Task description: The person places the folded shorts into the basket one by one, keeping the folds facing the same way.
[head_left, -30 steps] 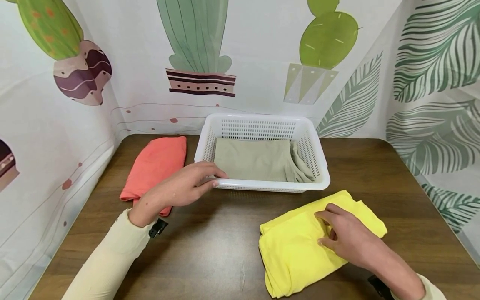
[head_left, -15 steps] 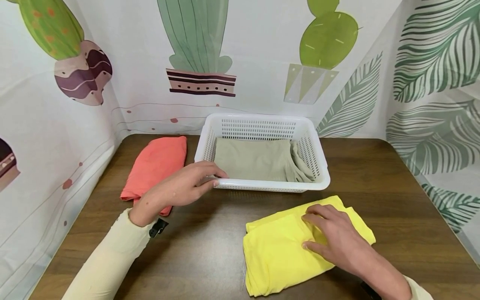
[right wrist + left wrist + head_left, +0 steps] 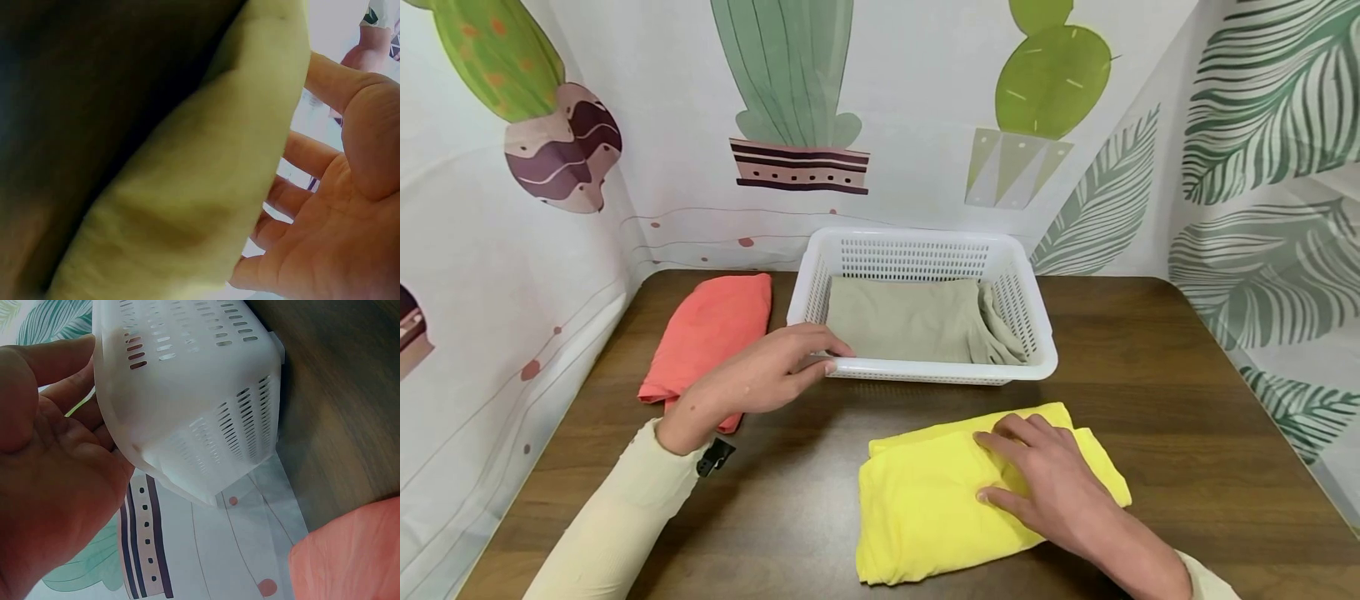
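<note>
My left hand [image 3: 782, 367] grips the front left corner of a white plastic basket [image 3: 925, 371]. In the left wrist view the thumb lies at the basket rim [image 3: 115, 419], the fingers on its other side. A folded grey-green cloth [image 3: 902, 321] lies inside the basket. On the table in front of the basket is a folded yellow cloth [image 3: 925, 492]. My right hand [image 3: 1052, 475] rests on its right part, thumb and fingers spread apart with fingertips touching the fabric. The right wrist view shows the yellow cloth's edge [image 3: 206, 169] beside the fingers.
A folded coral-red cloth [image 3: 711, 333] lies at the table's back left, partly behind my left forearm. The brown wooden table [image 3: 1165, 358] backs onto a white curtain [image 3: 917, 100] printed with cacti and leaves.
The yellow cloth has slid left across the table together with my right hand. The right thumb and fingers have spread wider. My left hand and the basket have stayed in place.
</note>
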`<action>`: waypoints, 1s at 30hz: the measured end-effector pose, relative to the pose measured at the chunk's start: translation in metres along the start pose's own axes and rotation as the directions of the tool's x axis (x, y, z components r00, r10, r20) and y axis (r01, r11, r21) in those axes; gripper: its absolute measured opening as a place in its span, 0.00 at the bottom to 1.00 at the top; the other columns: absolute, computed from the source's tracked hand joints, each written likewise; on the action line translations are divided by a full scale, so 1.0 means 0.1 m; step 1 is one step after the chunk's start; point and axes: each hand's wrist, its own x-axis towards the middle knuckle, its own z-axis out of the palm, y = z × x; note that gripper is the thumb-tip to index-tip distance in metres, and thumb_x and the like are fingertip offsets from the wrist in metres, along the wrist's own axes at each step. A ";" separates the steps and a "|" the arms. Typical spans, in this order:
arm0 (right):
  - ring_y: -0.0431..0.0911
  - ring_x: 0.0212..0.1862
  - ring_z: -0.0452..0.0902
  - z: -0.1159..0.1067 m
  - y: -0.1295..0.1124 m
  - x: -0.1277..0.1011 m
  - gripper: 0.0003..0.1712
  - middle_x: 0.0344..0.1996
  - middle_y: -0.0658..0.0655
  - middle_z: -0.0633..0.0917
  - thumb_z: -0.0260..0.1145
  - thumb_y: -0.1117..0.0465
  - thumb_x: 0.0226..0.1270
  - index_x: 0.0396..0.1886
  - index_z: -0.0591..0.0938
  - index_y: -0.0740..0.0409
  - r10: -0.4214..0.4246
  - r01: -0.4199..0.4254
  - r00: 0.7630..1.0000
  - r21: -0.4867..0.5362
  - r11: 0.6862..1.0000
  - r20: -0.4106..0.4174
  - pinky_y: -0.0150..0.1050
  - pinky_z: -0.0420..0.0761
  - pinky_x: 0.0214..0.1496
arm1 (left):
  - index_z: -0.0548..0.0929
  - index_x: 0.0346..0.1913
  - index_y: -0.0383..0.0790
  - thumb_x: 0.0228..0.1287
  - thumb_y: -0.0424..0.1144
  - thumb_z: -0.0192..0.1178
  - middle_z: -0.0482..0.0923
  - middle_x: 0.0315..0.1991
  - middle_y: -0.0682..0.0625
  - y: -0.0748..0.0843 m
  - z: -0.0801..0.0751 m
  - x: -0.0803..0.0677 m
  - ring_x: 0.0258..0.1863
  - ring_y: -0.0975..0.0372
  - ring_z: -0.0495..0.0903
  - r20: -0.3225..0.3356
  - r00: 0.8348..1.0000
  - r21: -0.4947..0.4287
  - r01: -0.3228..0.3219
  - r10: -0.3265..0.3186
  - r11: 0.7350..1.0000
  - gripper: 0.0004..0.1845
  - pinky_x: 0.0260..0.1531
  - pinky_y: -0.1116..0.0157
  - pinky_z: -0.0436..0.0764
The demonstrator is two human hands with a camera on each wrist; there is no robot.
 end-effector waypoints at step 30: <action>0.47 0.41 0.68 0.17 -0.38 0.39 0.34 0.42 0.48 0.76 0.85 0.38 0.51 0.51 0.88 0.52 0.024 -0.023 1.000 -0.062 0.998 0.011 0.40 0.67 0.36 | 0.86 0.60 0.48 0.79 0.36 0.60 0.83 0.56 0.60 0.00 0.00 0.01 0.59 0.63 0.79 0.003 1.000 -0.008 0.006 -0.006 1.000 0.12 0.62 0.56 0.79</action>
